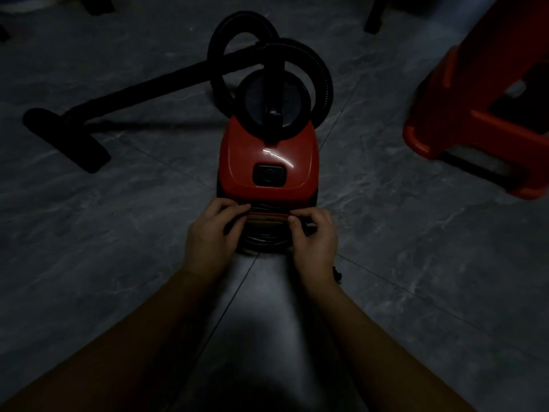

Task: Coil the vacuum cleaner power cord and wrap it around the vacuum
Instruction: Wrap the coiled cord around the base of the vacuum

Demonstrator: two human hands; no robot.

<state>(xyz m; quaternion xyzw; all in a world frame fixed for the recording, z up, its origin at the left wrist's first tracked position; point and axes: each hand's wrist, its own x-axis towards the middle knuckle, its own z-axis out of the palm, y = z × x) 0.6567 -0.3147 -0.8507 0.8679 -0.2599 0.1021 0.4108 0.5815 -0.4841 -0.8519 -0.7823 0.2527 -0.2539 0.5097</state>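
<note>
Dim frame, detail is limited. 2 forearms are being extended from the near edge toward the vacuum [267,162], which is sitting on the grey tiled floor [416,263] at scene centre.

Left hand [212,233] is being held against the near left corner of the vacuum, fingers curled over dark strands there. It is judged to be pinning the wraps so they are not slipping while the last part is being laid. Exact grip cannot be told in this light.

Right hand [315,233] is being closed in a pinch at the near right corner, thumb and fingers pressed on a dark bit of the power cord [263,239]; possibly the plug end, too dark to confirm.

The cord is being seen as several loops bunched around the near end of the vacuum, between the 2 hands, low on the body. No loose run is showing on the floor, so the task is judged to be near its finish: the tail is likely being tucked.

Farther off, the black hose [323,69] is looping above the far end of the body. The wand and floor head [65,138] are lying out to the far left, clear of the wrap zone. A red stool [475,108] is standing at far right, well apart.
</note>
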